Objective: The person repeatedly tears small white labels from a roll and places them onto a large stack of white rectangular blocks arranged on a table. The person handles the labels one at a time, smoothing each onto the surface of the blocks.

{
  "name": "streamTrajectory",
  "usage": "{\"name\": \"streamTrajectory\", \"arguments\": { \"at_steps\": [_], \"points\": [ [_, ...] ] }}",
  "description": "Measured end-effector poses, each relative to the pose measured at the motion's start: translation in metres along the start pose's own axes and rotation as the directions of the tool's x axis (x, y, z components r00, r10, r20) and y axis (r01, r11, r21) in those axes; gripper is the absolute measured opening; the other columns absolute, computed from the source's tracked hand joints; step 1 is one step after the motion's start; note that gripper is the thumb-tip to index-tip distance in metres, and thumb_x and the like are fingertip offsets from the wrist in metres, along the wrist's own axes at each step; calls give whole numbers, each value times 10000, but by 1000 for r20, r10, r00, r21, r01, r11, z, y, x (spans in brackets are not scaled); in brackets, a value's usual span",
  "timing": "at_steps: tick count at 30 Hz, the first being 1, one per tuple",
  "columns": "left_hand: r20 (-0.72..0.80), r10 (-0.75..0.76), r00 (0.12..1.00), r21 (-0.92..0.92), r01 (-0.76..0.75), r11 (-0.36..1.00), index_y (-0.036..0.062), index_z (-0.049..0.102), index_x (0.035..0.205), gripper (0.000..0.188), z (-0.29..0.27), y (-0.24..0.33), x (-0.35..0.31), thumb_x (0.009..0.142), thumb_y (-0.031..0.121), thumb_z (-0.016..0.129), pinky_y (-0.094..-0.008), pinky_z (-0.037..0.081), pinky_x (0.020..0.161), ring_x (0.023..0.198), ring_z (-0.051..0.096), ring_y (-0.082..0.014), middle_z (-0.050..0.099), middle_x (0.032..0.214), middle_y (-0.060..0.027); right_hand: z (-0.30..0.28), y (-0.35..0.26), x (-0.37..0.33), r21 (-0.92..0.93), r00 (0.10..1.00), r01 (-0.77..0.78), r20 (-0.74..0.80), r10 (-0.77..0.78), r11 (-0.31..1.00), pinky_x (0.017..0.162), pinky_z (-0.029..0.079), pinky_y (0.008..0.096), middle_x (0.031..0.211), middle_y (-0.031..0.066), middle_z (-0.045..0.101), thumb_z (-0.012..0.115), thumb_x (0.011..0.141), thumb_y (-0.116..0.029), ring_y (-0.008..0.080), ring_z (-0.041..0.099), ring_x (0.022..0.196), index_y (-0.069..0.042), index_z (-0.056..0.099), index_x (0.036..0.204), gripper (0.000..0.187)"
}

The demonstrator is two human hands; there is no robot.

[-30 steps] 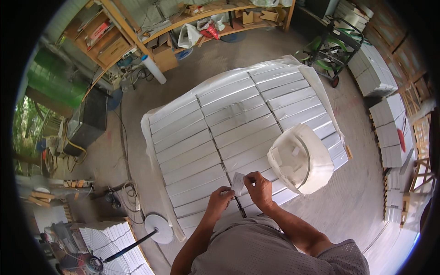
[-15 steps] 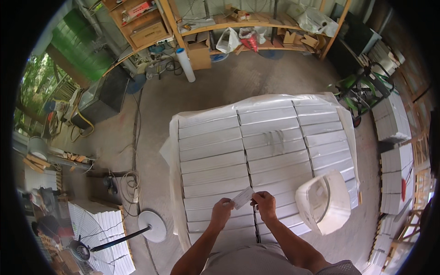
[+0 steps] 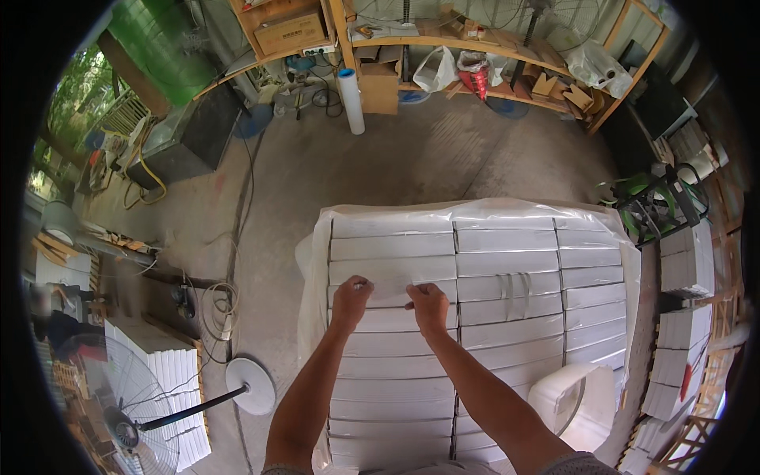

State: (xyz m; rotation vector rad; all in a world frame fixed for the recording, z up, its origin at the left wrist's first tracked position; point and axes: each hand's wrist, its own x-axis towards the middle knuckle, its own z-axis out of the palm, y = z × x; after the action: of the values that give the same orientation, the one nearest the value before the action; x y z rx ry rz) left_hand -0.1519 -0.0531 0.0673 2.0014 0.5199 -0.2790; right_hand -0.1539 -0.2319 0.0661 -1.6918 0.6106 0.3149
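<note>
Head view, hands pinch sheet, mid-stack

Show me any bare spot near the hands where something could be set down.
Bare concrete floor lies between the white stack and the shelves, and left of the stack. Cables and a fan base crowd lower left. Left hand and right hand occupy the stack's near-left top.

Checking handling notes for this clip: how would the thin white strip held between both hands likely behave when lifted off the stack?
The thin white strip, pinched between left hand and right hand, looks sheet-thin, so probably floppy and very light. It spans flat only while held at both ends, so it would likely sag or curl once one end is let go. The stack of white boxes beneath seems rigid.
</note>
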Motion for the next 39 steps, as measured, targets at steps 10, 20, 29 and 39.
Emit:
{"name": "streamTrajectory", "arguments": {
  "at_steps": [10, 20, 29, 39],
  "points": [
    [-117, 112, 987, 328, -68, 942, 67, 692, 961, 274, -18, -1, 112, 842, 300, 610, -453, 514, 804, 917, 657, -368, 699, 950, -172, 76, -10, 71, -352, 898, 344, -148, -415, 870, 763, 481, 437, 910, 93, 616, 636, 807, -187, 307, 590, 894, -63, 609, 758, 136],
    [-87, 72, 994, 553, -12, 833, 89, 671, 1023, 235, -17, 3, 137, 895, 265, 584, -458, 520, 799, 945, 656, -351, 691, 1006, -153, 96, -7, 95, -529, 858, 374, -114, -501, 762, 763, 485, 452, 917, 103, 600, 651, 783, -140, 317, 580, 905, -46, 597, 775, 109],
    [-130, 184, 974, 654, -55, 755, 92, 633, 981, 193, -4, -4, 135, 901, 264, 601, -465, 532, 767, 901, 661, -355, 650, 994, -138, 99, -6, 99, -607, 869, 341, -89, -487, 718, 780, 498, 431, 947, 96, 591, 653, 786, -157, 298, 580, 929, -51, 605, 800, 117],
    [-219, 179, 959, 696, 25, 718, 75, 589, 981, 208, 6, 0, 130, 889, 259, 622, -485, 539, 741, 901, 667, -355, 633, 997, -157, 101, -4, 99, -668, 838, 367, -65, -542, 647, 773, 503, 423, 967, 96, 566, 645, 802, -155, 299, 575, 943, -41, 605, 837, 125]
  ]
}}
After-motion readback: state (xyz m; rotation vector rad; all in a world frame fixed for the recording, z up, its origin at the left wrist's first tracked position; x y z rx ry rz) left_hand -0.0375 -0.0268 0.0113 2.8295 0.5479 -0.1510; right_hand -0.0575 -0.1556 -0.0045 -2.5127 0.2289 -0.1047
